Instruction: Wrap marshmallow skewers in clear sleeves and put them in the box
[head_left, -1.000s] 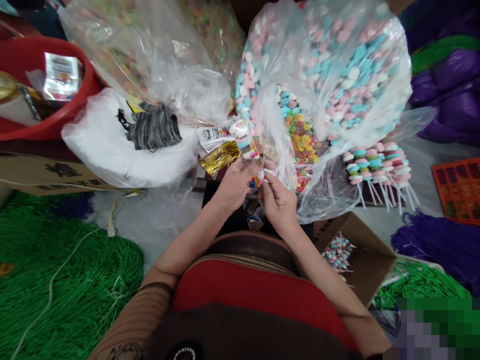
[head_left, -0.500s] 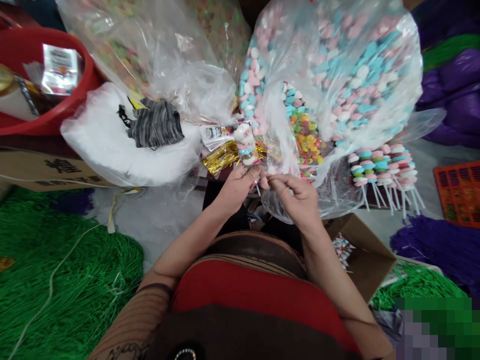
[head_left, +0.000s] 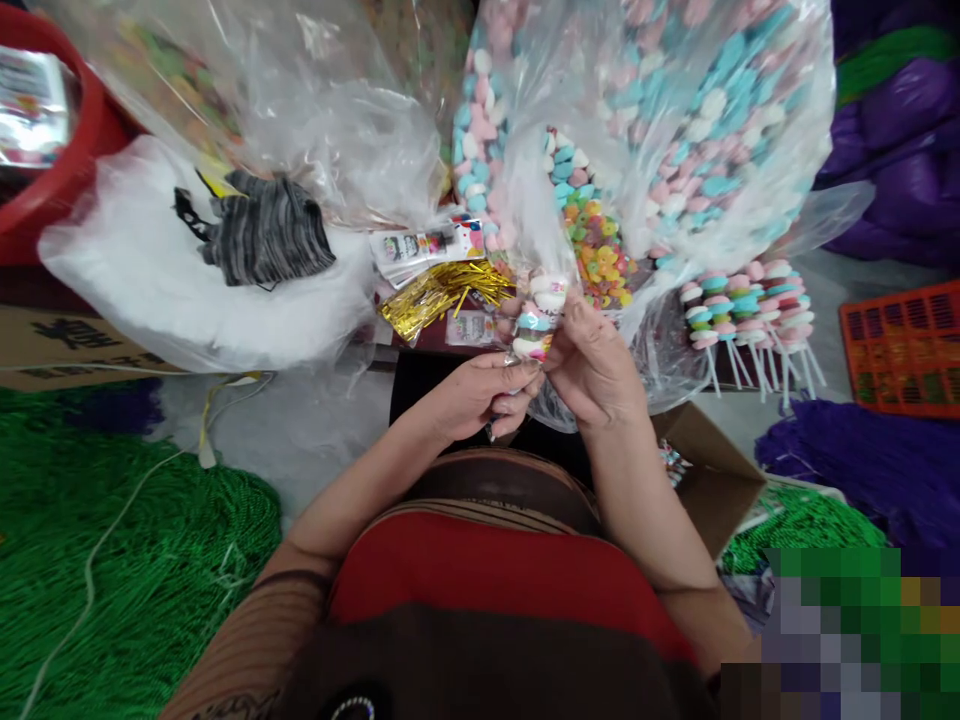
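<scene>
A marshmallow candy skewer (head_left: 538,318) in a clear printed wrapper stands upright between my hands. My left hand (head_left: 480,392) is closed around its lower end, pinching the gathered wrapper and stick. My right hand (head_left: 600,362) grips the candy part from the right, thumb in front and fingers behind. Just beyond lie gold twist ties (head_left: 439,300), a stack of printed wrappers (head_left: 416,248) and a single flat wrapper (head_left: 471,328).
Open plastic bags hold pink, blue and white marshmallows (head_left: 712,170) and gummy rings (head_left: 600,250). Unwrapped skewers (head_left: 750,300) lie on the right, above a cardboard box (head_left: 724,480). Leftward are a striped glove (head_left: 266,230), a white-filled bag (head_left: 112,250) and a red tub (head_left: 97,130).
My right hand has moved up from the stick end onto the wrapped candy. The skewer has shifted right and slightly down in view, uncovering the flat wrapper. The whole view has shifted.
</scene>
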